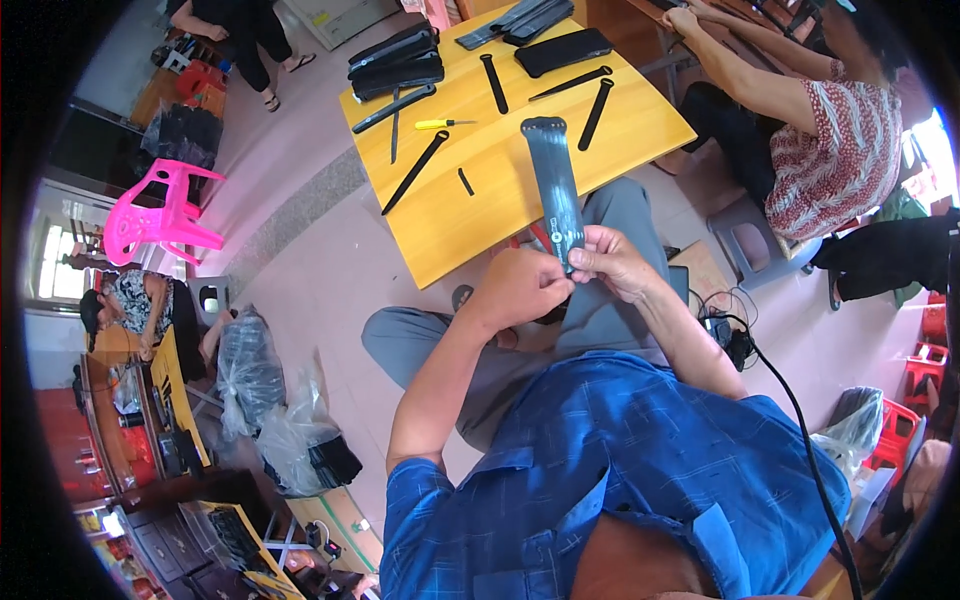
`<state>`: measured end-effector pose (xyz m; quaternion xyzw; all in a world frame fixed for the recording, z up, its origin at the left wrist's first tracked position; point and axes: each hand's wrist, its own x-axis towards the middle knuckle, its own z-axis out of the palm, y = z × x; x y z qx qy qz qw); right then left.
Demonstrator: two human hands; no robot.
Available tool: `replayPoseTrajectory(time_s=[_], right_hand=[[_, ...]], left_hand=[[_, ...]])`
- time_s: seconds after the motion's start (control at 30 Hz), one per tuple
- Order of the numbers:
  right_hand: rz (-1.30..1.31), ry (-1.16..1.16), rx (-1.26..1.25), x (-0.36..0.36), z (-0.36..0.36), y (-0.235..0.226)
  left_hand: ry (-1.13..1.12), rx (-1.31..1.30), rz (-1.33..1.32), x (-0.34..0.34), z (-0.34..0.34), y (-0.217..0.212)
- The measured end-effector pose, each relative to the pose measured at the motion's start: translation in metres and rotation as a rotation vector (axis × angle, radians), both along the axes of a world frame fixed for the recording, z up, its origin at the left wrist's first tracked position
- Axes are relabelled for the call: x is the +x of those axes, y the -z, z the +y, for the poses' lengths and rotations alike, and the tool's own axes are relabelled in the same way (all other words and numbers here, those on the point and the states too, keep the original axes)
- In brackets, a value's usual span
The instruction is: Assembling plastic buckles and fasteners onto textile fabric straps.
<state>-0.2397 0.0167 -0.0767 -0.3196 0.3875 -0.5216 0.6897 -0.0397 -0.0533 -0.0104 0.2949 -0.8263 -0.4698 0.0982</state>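
Above my lap, at the table's near edge, a long flat dark packet point(553, 185) with a shiny surface stands out away from me. Its far end is wider and rounded, with a row of small dots. My left hand point(522, 287) has its fingers curled at the packet's near end, pinching there. From the other side, my right hand point(612, 263) grips the same end, thumb on top. Beyond it on the yellow table point(450, 235) lie several loose black straps point(415, 172), each with a rounded head. A yellow-handled screwdriver-like tool point(440, 124) lies among them.
Stacks of black straps point(396, 65) and a black pouch-like bundle point(563, 52) sit at the table's far side. A pink plastic stool point(165, 215) stands left. Plastic bags point(250, 370) rest on the floor. A black cable point(800, 420) runs down my right. Other people sit nearby.
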Motion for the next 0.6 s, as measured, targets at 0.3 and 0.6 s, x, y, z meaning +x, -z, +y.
replayPoseTrajectory(time_s=[0.3, 0.6], right_hand=[[0.058, -0.041, -0.030, 0.012, 0.002, 0.001], [0.111, -0.083, -0.026, 0.010, 0.005, -0.005]], left_hand=[[-0.070, -0.391, -0.178, 0.004, 0.006, -0.014], [0.065, -0.316, -0.151, 0.008, 0.001, -0.010]])
